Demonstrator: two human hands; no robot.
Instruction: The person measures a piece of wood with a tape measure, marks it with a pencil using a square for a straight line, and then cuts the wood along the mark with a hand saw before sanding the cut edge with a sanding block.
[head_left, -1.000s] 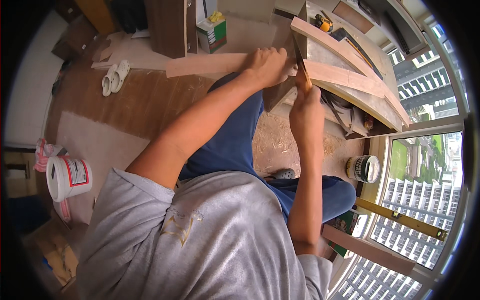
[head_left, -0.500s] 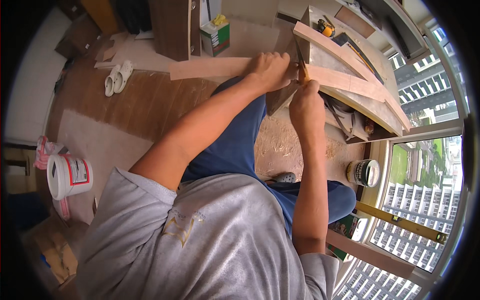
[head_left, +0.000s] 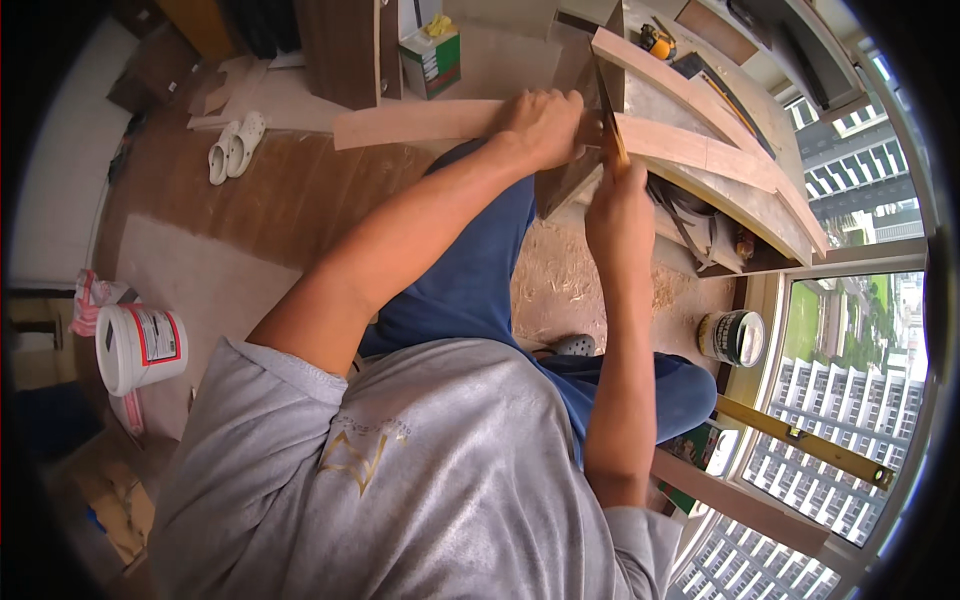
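A long, pale wooden strip point(head_left: 420, 124) runs crosswise in front of me, its right part lying on the worktable and its left part sticking out past the edge. My left hand point(head_left: 545, 128) is closed around it near the table's edge, knuckles up. Just to the right, my right hand point(head_left: 620, 205) grips the light wooden handle of a handsaw point(head_left: 606, 95). The narrow dark blade points away from me and crosses the strip beside my left hand. Its cutting edge against the wood is too small to make out.
On the worktable point(head_left: 785, 115) lie a second wooden strip point(head_left: 680, 85), a yellow-black tape measure point(head_left: 656, 42) and a dark square. Curled strips fill its open side compartment. Shavings point(head_left: 560, 280) litter the floor. A paint can point(head_left: 732, 338) and spirit level point(head_left: 800, 438) stand by the window.
The saw and my right hand have shifted a little to the right, and the blade shows farther out beyond the strip. My left hand keeps its hold. The whole view has moved slightly.
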